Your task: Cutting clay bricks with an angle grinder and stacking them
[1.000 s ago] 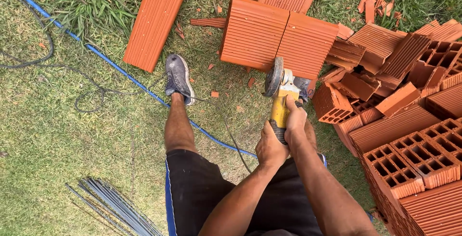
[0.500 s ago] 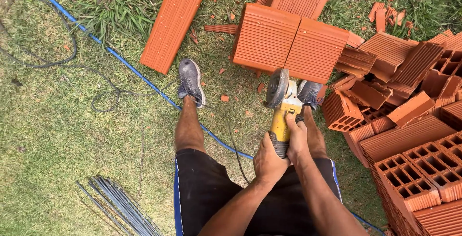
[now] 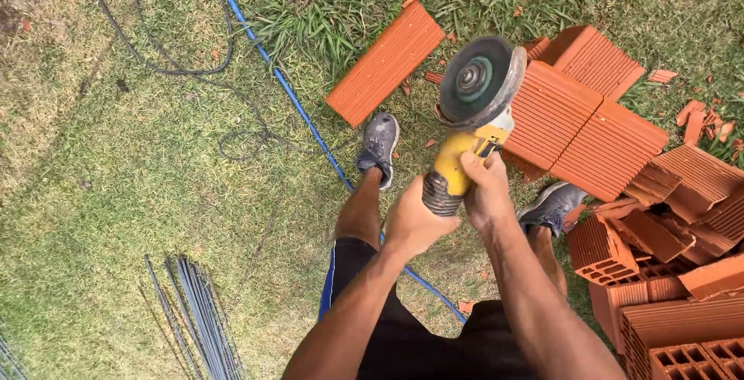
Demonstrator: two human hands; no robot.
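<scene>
I hold a yellow angle grinder [image 3: 465, 143] up in front of me with both hands. My left hand [image 3: 412, 221] is wrapped round its dark rear grip. My right hand [image 3: 487, 190] clasps the yellow body just behind the head. The round cutting disc [image 3: 474, 79] with its grey guard faces the camera, tilted up. Beneath the tool lie flat orange hollow bricks [image 3: 577, 120] on the grass. My two grey shoes [image 3: 378, 147] [image 3: 552, 205] stand on the grass below.
A single orange brick [image 3: 385, 62] lies to the left. A heap of whole and broken bricks [image 3: 666, 271] fills the right side. A blue hose [image 3: 294, 105] and black cable [image 3: 167, 66] cross the grass. Steel rods [image 3: 200, 314] lie at lower left.
The grinder has been lifted from low over the bricks up toward the camera, its disc now turned to face me. Both hands stay on it. The view has shifted right.
</scene>
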